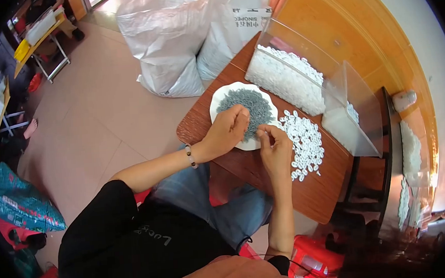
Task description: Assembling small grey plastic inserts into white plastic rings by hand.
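Plate (214, 108): rimmed in plain white.
Small pieces (247, 102): seen as grey, tinged blue.
Rings (305, 142): all seen as white.
Tabletop (314, 197): reddish brown, streaked with darker grain.
Bracelet (190, 156): pale beads, broken by dark ones.
T-shirt (100, 235): black, marked with pale lettering.
Jeans (186, 190): faded blue.
Wall panel (363, 41): orange-yellow.
Bag (23, 199): teal, patterned in red.

I have room over the table's (315, 202) left corner and its near right corner; both forearms (280, 202) cross the near edge between, and clear bins (347, 136) line the far edge beyond white rings (305, 142)
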Demonstrator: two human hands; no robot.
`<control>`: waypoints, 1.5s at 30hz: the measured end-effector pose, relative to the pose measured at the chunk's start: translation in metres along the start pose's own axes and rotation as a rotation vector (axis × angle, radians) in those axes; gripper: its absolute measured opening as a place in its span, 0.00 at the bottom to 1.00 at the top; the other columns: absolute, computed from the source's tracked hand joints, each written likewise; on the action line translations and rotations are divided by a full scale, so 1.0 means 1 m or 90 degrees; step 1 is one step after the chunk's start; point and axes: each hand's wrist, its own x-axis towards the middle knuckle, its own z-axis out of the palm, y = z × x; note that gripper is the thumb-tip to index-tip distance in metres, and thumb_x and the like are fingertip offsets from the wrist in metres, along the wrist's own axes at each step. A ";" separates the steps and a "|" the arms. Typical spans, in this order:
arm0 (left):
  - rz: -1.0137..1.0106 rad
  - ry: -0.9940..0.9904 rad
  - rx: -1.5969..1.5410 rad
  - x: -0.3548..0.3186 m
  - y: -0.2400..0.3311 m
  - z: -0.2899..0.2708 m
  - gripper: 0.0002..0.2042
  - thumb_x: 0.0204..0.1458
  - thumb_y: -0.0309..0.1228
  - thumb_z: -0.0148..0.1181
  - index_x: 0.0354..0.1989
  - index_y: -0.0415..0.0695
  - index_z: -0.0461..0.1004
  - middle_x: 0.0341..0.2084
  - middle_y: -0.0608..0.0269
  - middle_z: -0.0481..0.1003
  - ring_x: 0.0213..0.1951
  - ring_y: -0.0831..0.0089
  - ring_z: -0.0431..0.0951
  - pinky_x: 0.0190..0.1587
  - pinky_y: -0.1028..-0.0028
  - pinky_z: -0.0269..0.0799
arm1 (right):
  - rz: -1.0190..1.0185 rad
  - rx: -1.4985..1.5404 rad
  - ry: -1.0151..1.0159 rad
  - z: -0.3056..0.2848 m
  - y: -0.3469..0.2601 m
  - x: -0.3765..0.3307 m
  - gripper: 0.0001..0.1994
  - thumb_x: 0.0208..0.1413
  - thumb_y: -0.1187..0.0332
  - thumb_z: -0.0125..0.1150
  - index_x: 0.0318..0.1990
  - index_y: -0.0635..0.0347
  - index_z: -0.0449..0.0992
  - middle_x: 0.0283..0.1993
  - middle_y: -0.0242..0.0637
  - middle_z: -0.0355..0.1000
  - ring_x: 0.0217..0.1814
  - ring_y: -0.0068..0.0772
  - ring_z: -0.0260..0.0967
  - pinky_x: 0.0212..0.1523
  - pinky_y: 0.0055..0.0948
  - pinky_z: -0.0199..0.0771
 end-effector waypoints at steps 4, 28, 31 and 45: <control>0.002 -0.008 0.081 -0.002 0.002 -0.004 0.15 0.64 0.34 0.44 0.25 0.40 0.63 0.17 0.70 0.65 0.19 0.85 0.63 0.23 0.81 0.62 | 0.046 -0.023 -0.017 0.004 0.005 0.003 0.08 0.49 0.74 0.61 0.38 0.66 0.78 0.31 0.50 0.75 0.30 0.43 0.73 0.33 0.34 0.71; 0.142 -0.046 0.166 -0.022 0.016 0.014 0.11 0.61 0.31 0.48 0.29 0.37 0.66 0.17 0.63 0.68 0.21 0.80 0.65 0.24 0.76 0.62 | 0.220 0.223 -0.007 -0.023 0.028 -0.038 0.05 0.53 0.73 0.63 0.33 0.65 0.76 0.25 0.25 0.69 0.26 0.13 0.60 0.28 0.16 0.60; 0.133 -0.059 0.160 -0.027 0.013 0.020 0.10 0.61 0.30 0.49 0.29 0.37 0.66 0.17 0.62 0.68 0.20 0.78 0.66 0.24 0.75 0.63 | 0.240 0.287 -0.007 -0.031 0.028 -0.053 0.05 0.53 0.73 0.64 0.33 0.65 0.76 0.26 0.23 0.69 0.27 0.11 0.60 0.28 0.13 0.58; 0.101 -0.151 0.183 -0.058 0.007 0.057 0.10 0.59 0.32 0.51 0.30 0.37 0.69 0.20 0.52 0.71 0.23 0.65 0.72 0.27 0.70 0.66 | 0.284 0.397 0.040 -0.056 0.010 -0.104 0.05 0.54 0.74 0.63 0.36 0.64 0.77 0.27 0.25 0.71 0.26 0.12 0.62 0.28 0.13 0.60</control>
